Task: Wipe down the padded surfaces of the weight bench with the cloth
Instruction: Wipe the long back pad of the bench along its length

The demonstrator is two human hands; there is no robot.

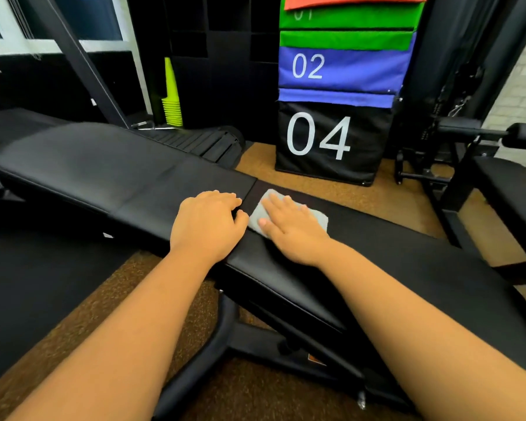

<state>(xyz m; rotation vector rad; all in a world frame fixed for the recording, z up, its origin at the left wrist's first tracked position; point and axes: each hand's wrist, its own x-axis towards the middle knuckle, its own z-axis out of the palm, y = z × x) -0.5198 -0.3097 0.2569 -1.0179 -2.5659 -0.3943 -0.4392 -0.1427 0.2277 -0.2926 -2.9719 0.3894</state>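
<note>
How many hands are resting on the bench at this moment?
2. The left hand rests on the long back pad near the gap; the right hand presses the grey cloth flat on the seat pad.

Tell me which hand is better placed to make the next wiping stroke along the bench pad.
Right. The right hand already lies flat on the grey cloth; the left hand rests bare on the bench pad beside it.

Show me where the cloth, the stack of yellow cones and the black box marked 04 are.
cloth [318,216]: head view, bare grey corner right of the fingers.
stack of yellow cones [172,109]: head view, lower stacked rims.
black box marked 04 [368,138]: head view, front face.
</note>
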